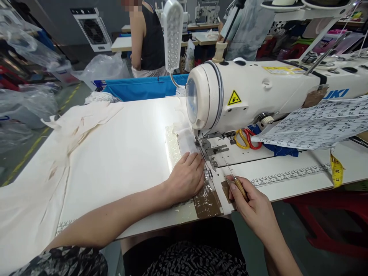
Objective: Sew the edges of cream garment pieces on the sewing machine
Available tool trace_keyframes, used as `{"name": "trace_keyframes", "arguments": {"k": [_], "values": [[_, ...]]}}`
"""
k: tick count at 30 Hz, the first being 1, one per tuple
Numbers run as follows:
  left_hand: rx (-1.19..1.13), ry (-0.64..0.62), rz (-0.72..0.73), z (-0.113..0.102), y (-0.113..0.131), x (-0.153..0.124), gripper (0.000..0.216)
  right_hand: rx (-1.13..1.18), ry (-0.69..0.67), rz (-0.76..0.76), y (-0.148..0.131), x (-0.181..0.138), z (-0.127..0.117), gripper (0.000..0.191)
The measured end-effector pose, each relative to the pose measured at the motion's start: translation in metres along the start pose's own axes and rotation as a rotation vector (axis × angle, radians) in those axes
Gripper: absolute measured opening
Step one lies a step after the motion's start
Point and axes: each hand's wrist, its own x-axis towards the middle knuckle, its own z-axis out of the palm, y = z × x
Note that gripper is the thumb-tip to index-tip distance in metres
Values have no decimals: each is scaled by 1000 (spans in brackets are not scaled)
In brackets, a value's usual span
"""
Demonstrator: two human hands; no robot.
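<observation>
My left hand (188,174) lies flat with bent fingertips on a small piece of white fabric (185,140), just in front of the sewing machine's presser foot (197,141). The palm rests over clear and brown tape (208,201) stuck to the table. In my right hand (253,205) is an awl (240,188) with a wooden handle, its thin metal tip pointing up and left toward the machine bed. A narrow white strip (223,197) runs between my hands down to the table's front edge. The needle point is too small to make out.
The white sewing machine (244,92) fills the right. Scissors (247,138) with yellow and red handles lie under its arm. A printed sheet (319,122) and tape measure (336,170) hang at right. Cream fabric (66,153) covers the table's left side. Another person (149,38) sits beyond.
</observation>
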Motion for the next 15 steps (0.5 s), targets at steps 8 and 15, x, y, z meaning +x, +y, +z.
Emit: {"name": "trace_keyframes", "arguments": {"k": [8,15], "values": [[-22,-24,-22,0,-2,2,49,20,3,-11,8,-2,2,43],[-41,-16,-57,1,-12,8,47,22,64,-20,8,-5,5,43]]}}
